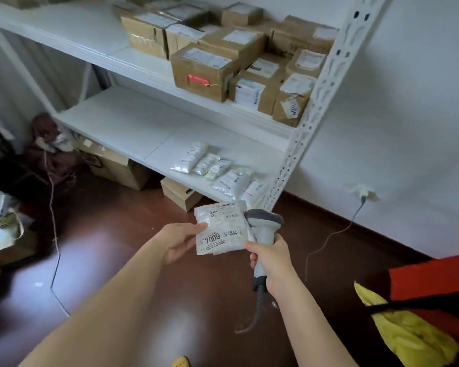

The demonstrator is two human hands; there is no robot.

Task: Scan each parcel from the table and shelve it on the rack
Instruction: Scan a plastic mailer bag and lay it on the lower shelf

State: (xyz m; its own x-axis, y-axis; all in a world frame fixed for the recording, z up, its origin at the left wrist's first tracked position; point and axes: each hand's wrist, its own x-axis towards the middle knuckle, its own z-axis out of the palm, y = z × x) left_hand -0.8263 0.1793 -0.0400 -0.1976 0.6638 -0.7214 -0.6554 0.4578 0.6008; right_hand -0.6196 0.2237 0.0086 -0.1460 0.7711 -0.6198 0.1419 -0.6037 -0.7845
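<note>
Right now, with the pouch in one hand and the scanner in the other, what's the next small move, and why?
Probably carry the white pouch, held in the left hand, forward to the lower shelf beside the pouches already lying there. The right hand holds the scanner right next to it.

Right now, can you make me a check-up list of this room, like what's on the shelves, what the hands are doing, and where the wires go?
Surface: white rack; lower shelf bare on its left part.
Job's things: white parcel marked 7009, held in front of the rack; flat bag parcels on the lower shelf; cardboard boxes on the shelf above.
Clutter: boxes on the floor under the rack; red and yellow things at right.
Hands: left hand pinches the parcel; right hand grips the scanner.
Cables: scanner cord hangs down; wall plug lead runs along the floor.
Surroundings: white wall, dark red floor.
</note>
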